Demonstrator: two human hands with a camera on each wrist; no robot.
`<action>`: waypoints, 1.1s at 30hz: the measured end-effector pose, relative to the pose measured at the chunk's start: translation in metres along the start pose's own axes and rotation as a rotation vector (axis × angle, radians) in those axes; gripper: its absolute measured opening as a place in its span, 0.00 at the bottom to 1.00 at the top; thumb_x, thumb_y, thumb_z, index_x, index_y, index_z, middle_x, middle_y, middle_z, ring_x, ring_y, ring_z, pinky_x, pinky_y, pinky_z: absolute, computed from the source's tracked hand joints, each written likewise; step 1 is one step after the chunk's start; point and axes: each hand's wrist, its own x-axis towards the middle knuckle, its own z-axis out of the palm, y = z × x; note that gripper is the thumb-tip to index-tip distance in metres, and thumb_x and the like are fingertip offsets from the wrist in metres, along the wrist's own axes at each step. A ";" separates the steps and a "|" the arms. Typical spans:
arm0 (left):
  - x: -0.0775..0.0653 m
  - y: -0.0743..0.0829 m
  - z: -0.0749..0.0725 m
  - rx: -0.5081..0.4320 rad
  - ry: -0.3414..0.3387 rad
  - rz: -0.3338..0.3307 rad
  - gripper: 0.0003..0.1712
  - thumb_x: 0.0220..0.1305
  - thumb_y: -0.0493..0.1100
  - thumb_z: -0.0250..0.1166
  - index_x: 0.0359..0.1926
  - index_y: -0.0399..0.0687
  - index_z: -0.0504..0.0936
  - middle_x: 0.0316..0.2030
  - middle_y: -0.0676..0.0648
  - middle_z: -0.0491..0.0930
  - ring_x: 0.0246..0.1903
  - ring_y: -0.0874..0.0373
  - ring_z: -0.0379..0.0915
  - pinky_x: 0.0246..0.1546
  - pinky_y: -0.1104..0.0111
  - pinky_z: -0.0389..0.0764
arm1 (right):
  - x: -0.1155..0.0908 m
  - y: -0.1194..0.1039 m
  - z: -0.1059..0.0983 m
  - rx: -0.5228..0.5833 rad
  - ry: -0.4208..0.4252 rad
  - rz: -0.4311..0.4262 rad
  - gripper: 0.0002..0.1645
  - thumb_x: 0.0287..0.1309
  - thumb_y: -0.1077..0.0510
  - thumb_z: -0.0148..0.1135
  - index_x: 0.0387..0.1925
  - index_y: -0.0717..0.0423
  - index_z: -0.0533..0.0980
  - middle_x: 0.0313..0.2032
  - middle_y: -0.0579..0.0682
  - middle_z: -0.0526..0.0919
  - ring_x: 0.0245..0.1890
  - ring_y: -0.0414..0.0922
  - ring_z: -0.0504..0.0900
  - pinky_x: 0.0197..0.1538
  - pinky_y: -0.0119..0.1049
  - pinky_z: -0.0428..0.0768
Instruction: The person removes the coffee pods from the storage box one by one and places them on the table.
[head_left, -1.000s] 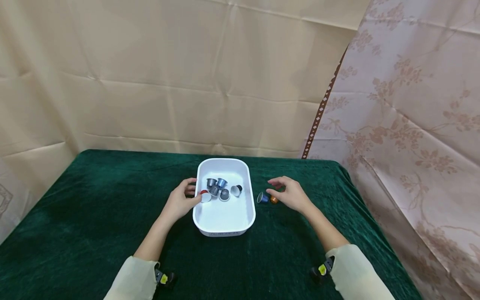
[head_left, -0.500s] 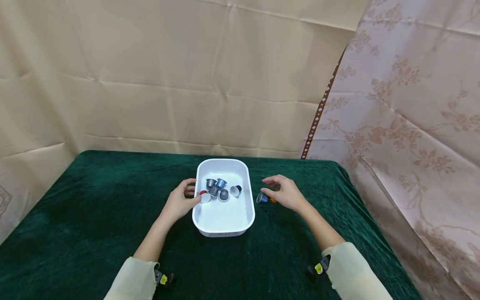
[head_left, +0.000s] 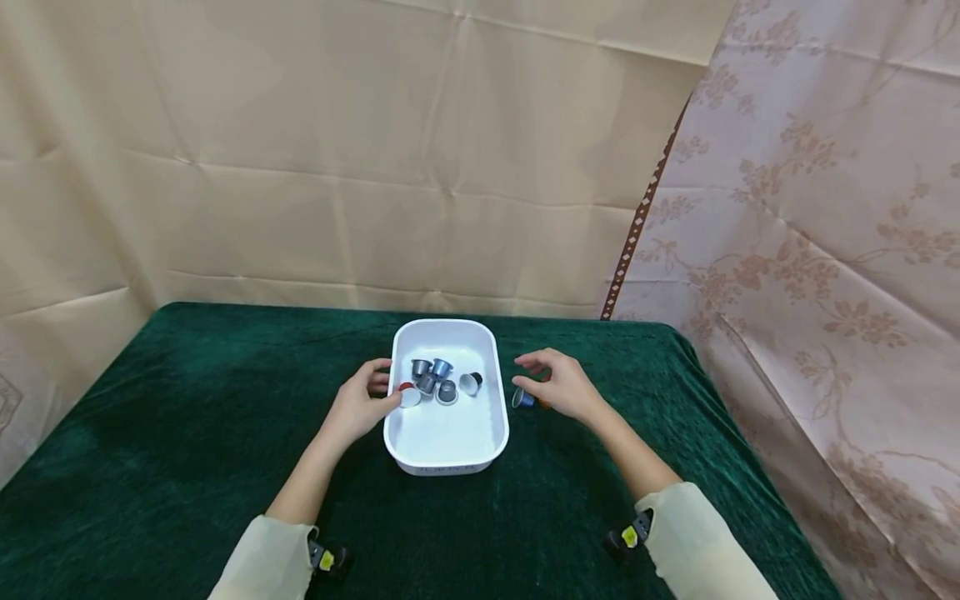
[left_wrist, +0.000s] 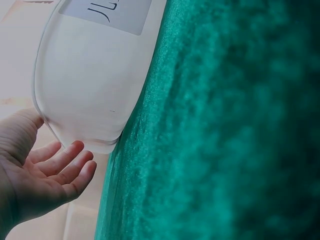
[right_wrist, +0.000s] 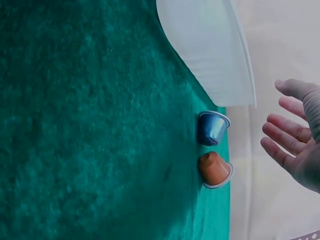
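Observation:
Coffee capsules of several colours lie in a white plastic tub (head_left: 447,442), among them a light blue capsule (head_left: 442,367) and a grey capsule (head_left: 447,393). My left hand (head_left: 358,406) grips the tub's left rim, thumb over the edge and fingers along the outer wall (left_wrist: 90,80). To the tub's right, a dark blue capsule (right_wrist: 212,128) and an orange capsule (right_wrist: 215,169) lie on their sides on the cloth. Above them hovers my right hand (head_left: 564,387), fingers loosely bent and holding nothing. In the head view it mostly hides the orange one.
A dark green velvet cloth (head_left: 225,433) covers the table. Beige fabric (head_left: 337,167) hangs behind it, and a pink floral curtain (head_left: 817,250) hangs at the right. Each wrist wears a small camera, like the one on the right wrist (head_left: 621,542).
My right hand has drifted left, from above the orange capsule to over the dark blue one. The left hand keeps its grip on the tub, and the capsules have stayed put.

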 end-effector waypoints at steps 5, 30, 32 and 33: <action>0.000 0.000 0.000 0.001 0.001 0.001 0.37 0.57 0.43 0.63 0.66 0.48 0.60 0.57 0.39 0.73 0.55 0.45 0.70 0.52 0.52 0.77 | 0.001 -0.005 0.003 0.002 -0.002 -0.017 0.22 0.55 0.49 0.63 0.50 0.54 0.78 0.49 0.54 0.80 0.47 0.48 0.79 0.46 0.41 0.81; 0.001 -0.001 0.001 0.006 0.004 0.014 0.35 0.58 0.42 0.62 0.66 0.48 0.61 0.56 0.38 0.73 0.54 0.45 0.71 0.52 0.52 0.77 | 0.011 -0.026 0.018 0.024 -0.032 -0.093 0.21 0.55 0.52 0.64 0.49 0.56 0.78 0.46 0.55 0.81 0.44 0.46 0.78 0.43 0.37 0.80; 0.001 -0.001 0.001 0.004 0.003 0.017 0.35 0.58 0.42 0.62 0.66 0.48 0.61 0.56 0.38 0.73 0.54 0.45 0.71 0.52 0.52 0.77 | 0.012 -0.029 0.019 0.024 -0.032 -0.096 0.21 0.55 0.52 0.64 0.49 0.56 0.78 0.46 0.55 0.81 0.44 0.46 0.78 0.43 0.36 0.80; 0.001 -0.001 0.001 0.004 0.003 0.017 0.35 0.58 0.42 0.62 0.66 0.48 0.61 0.56 0.38 0.73 0.55 0.45 0.71 0.52 0.52 0.77 | 0.012 -0.030 0.020 0.025 -0.034 -0.098 0.21 0.55 0.53 0.64 0.49 0.57 0.78 0.46 0.55 0.81 0.44 0.47 0.78 0.43 0.36 0.80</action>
